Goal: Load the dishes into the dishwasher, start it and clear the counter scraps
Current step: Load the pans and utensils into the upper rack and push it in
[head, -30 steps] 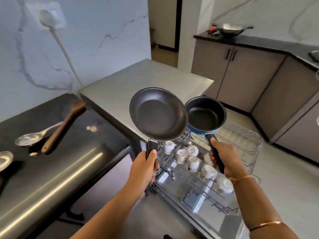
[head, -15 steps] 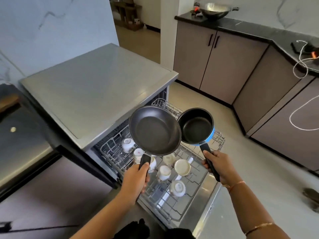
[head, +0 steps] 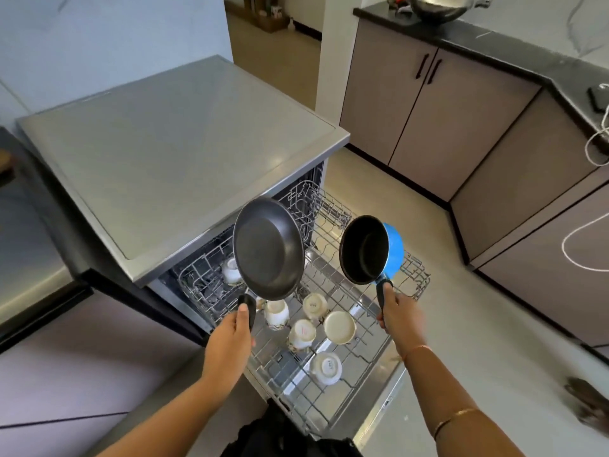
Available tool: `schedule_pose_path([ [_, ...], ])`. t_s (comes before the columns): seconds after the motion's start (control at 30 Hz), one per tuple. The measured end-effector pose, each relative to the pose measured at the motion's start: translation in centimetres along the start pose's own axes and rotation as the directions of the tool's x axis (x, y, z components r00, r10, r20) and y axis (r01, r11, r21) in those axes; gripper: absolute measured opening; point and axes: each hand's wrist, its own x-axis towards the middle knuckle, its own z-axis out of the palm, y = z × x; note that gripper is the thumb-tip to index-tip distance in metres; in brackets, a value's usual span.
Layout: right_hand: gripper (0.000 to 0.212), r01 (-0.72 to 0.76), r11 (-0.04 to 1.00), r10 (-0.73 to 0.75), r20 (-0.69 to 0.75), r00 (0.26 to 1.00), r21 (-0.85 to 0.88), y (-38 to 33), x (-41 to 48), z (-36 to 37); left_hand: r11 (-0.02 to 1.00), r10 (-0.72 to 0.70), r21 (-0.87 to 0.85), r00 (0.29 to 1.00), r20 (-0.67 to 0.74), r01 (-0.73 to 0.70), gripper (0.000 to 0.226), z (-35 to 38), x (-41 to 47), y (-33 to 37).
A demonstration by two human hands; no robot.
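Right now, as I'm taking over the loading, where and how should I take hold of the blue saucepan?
By its black handle, from the near side below the blue saucepan: it is tipped on edge, handle pointing down toward you, where the right hand grips it.

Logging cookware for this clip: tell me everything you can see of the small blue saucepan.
The blue saucepan is small and round, glossy blue outside with a dark, non-stick-looking inside that appears empty. It is tipped on its side, its mouth facing the camera and its black handle pointing down. The right hand grips that handle and nothing else touches it. It hangs above the pulled-out dishwasher rack, to the right of the frying pan and apart from it.
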Motion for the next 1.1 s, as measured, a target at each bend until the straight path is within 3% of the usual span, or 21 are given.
schedule_pose_path([
  [0.17, 0.039, 0.084, 0.973, -0.085, 0.003, 0.996, -0.214, -0.5, 1.0, 1.4, 0.997, 0.047, 0.059, 0.998, -0.033, -0.045, 0.041, 0.2, 0.5, 0.1],
  [0.4, 0.047, 0.158, 0.983, -0.149, 0.103, 0.984, -0.09, -0.2, 4.1, 1.4, 0.991, 0.045, 0.132, 0.984, -0.172, -0.022, 0.048, 3.4, 0.4, 0.3],
  [0.6, 0.043, 0.262, 0.96, -0.24, 0.19, 0.952, -0.096, 2.2, 7.9, -1.7, 0.984, 0.03, 0.18, 0.978, -0.208, 0.008, 0.034, 10.4, 1.2, 1.5],
  [0.7, 0.041, 0.294, 0.951, -0.275, 0.178, 0.945, -0.091, 3.8, 10.2, -2.7, 0.993, -0.004, 0.114, 0.97, -0.242, 0.033, 0.038, 14.1, 2.0, 2.1],
  [0.9, 0.033, 0.321, 0.947, -0.31, 0.186, 0.932, -0.031, 6.3, 13.6, -1.4, 0.986, -0.042, 0.146, 0.963, -0.267, 0.083, 0.034, 19.7, 7.0, 2.6],
  [1.1, 0.033, 0.315, 0.948, -0.319, 0.15, 0.936, 0.048, 8.6, 14.2, 2.1, 0.929, -0.067, 0.342, 0.972, -0.223, 0.142, 0.05, 22.1, 11.8, 1.7],
])
